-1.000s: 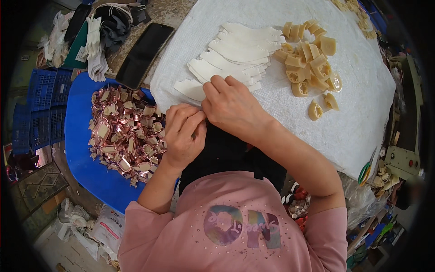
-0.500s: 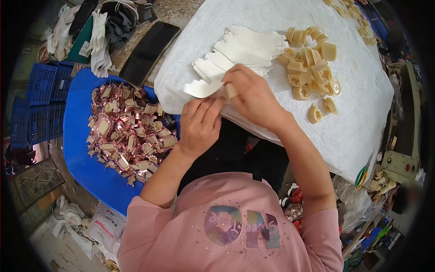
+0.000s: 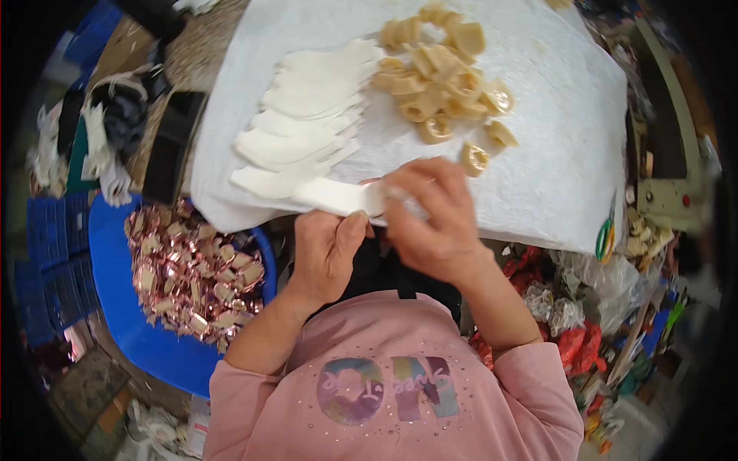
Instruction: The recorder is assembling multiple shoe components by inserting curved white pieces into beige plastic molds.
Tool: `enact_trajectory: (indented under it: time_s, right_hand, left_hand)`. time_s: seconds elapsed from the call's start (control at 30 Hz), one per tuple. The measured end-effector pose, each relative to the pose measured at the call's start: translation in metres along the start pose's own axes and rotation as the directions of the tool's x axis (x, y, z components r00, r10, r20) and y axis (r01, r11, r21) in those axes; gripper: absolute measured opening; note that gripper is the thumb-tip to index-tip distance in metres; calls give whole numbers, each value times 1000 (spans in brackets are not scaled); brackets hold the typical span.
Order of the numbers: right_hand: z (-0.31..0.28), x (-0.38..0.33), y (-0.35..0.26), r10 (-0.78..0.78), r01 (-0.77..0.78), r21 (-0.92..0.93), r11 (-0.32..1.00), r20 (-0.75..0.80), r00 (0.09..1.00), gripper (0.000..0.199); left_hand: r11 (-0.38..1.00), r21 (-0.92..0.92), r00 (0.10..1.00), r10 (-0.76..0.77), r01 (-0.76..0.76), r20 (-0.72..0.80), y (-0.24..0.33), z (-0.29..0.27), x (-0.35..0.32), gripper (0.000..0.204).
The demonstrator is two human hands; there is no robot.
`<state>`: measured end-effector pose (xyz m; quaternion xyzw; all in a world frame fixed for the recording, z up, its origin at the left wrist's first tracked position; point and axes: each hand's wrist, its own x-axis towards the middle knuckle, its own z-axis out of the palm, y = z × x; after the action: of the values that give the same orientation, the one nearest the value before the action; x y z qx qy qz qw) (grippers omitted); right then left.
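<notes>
A white scallop-edged strip (image 3: 332, 195) stretches over the near edge of the cloth-covered table. My left hand (image 3: 327, 250) pinches its lower edge between thumb and fingers. At the strip's right end is my right hand (image 3: 434, 219), fingers bent in and smeared by motion; whether something else is under them cannot be seen. Just beyond, several similar white strips (image 3: 315, 84) lie fanned out in an overlapping pile. To their right sits a heap of beige curved hollow pieces (image 3: 438, 81), with a single piece (image 3: 474, 158) lying nearer me.
White cloth (image 3: 561, 146) covers the table. A blue tub (image 3: 115, 284) on the left holds many shiny pink-and-beige pieces (image 3: 184, 276). A dark phone (image 3: 171, 146) lies beside the cloth. Green-and-orange-handled scissors (image 3: 605, 240) hang at the right edge, near plastic bags (image 3: 596, 280).
The view has shifted, so the table contents appear farther left. The strip, curled upward before, now lies flatter between both hands. My right hand has turned and moved toward the strip's right end.
</notes>
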<state>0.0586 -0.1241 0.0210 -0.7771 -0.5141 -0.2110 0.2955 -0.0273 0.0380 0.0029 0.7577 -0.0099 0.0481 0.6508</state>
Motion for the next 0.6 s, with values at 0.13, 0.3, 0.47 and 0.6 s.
enact_trajectory:
  time_s: [0.13,0.3,0.47,0.6]
  right_hand:
    - [-21,-20,11,288,-283,96,954,-40,957,24]
    - [-25,-50,55,728,-724,-331,605,-138,672,28]
    - [-26,-45,43,830,-812,-179,556,65,554,28]
    - [-14,-66,40,706,-687,178,705,-85,703,35]
  left_hand:
    - [741,-648,955,-289,175,-72,-3,29,11,40]
    - [745,-641,956,-288,185,-59,-1,39,19,38]
    - [760,-625,960,-273,177,-60,-6,42,16,40]
    - [667,-731,958,-278,143,-66,1,40,19,44]
